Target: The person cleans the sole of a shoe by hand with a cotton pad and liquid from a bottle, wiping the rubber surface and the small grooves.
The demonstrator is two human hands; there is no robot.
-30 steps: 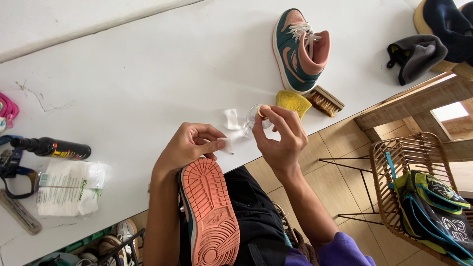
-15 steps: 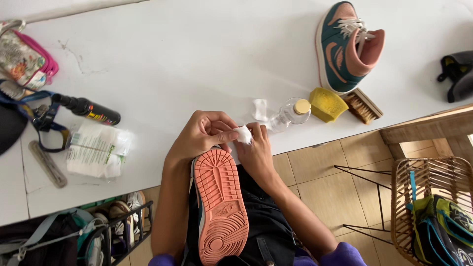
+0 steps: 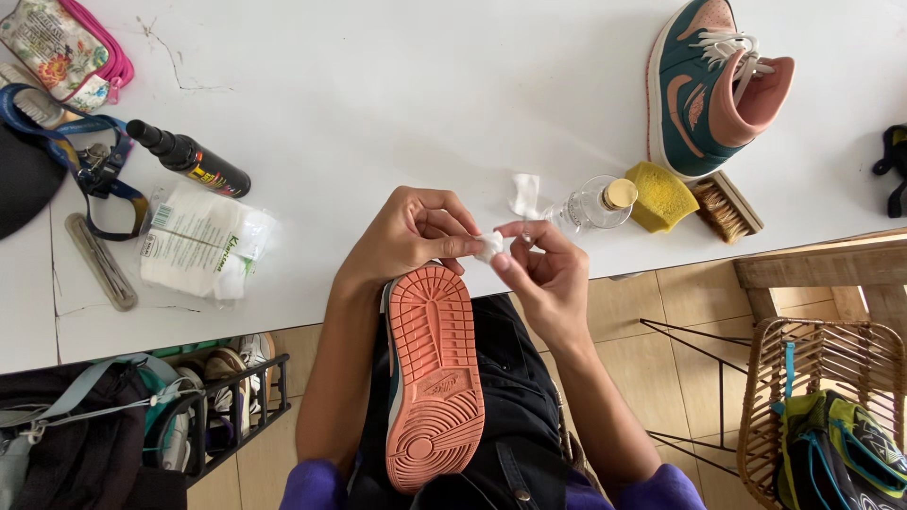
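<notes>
A sneaker lies sole-up on my lap, its salmon-pink outsole [image 3: 435, 378] facing me and its toe at the edge of the white table [image 3: 397, 104]. Just above the toe, my left hand [image 3: 408, 238] and my right hand [image 3: 546, 276] together pinch a small white cotton wad [image 3: 488, 246] between the fingertips. A clear little bottle with a gold cap [image 3: 595, 202] lies on its side beside my right hand, with a scrap of white cotton [image 3: 525, 195] next to it. The matching teal and pink high-top sneaker [image 3: 710, 83] stands at the far right of the table.
A yellow sponge [image 3: 659, 196] and a wooden brush [image 3: 726, 206] lie near the high-top. At left are a pack of cotton pads [image 3: 200, 244], a black spray bottle [image 3: 189, 159], a floral pouch [image 3: 64, 49] and a blue lanyard [image 3: 90, 165]. A wicker basket [image 3: 822, 378] and a shoe rack [image 3: 217, 406] stand on the floor.
My view has shifted, so the table items sit further left and lower. My right hand came back from the bottle to the shoe's toe, and both hands now hold the cotton wad there.
</notes>
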